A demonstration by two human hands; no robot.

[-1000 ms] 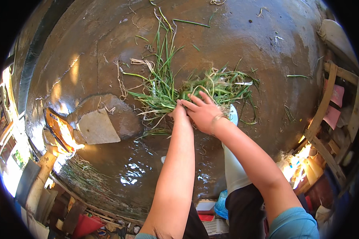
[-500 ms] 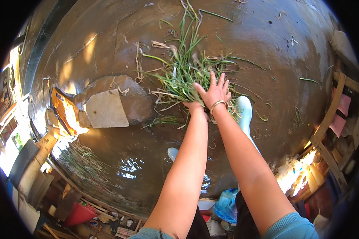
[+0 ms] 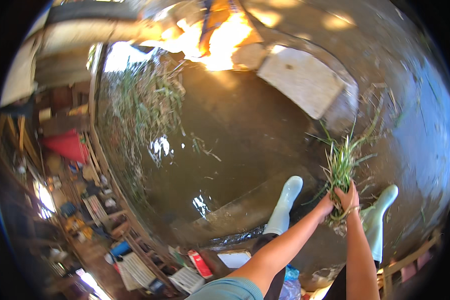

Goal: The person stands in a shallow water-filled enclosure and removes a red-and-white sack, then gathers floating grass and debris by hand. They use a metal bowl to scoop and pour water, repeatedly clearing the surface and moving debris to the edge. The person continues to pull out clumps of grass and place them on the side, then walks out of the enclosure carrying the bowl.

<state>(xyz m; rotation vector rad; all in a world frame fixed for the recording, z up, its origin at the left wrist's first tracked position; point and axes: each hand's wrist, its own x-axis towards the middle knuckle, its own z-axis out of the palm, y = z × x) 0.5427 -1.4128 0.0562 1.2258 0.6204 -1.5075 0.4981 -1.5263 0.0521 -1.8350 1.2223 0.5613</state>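
A bunch of long green grass [image 3: 341, 162], with some pale withered blades, is gathered between my two hands just above the wet floor. My left hand [image 3: 327, 204] is closed on its left side, near the lower end. From the right, my right hand [image 3: 348, 196] wraps round the same bunch, its thumb lying across the blades. Loose blades stick out above and below the hands, and parts of the fingers are hidden in the grass. The bunch is between my light-coloured rubber boots, the left boot [image 3: 286, 197] and the right boot [image 3: 383, 210].
Ahead of me lies a flat pale slab [image 3: 302, 77]. A sunken basin of murky water [image 3: 225, 135] spreads to the left, with more cut grass [image 3: 145, 100] floating at its far side. Along the left edge stand a wooden border [image 3: 97, 145], a red object [image 3: 67, 146] and clutter.
My view has swung to the left, bringing the water basin to the middle. Both hands, earlier spread on the loose pile, have closed round a bunch of grass.
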